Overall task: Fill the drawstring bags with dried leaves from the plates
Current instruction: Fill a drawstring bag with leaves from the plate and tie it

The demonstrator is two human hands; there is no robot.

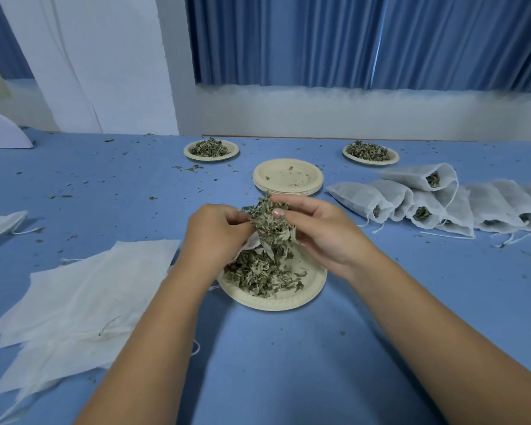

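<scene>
White drawstring bag (pixel 249 244) pinched at its mouth by the left hand (pixel 215 237) above the near plate (pixel 288 300); the right hand (pixel 322 234) grasps dried leaves (pixel 272 225) in curled fingers against it.

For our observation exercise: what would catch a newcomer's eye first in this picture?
At centre, the right hand holds a clump of dried green leaves above a beige paper plate, while the left hand holds a white drawstring bag. A row of filled white bags lies right; flat empty bags lie left.
</scene>
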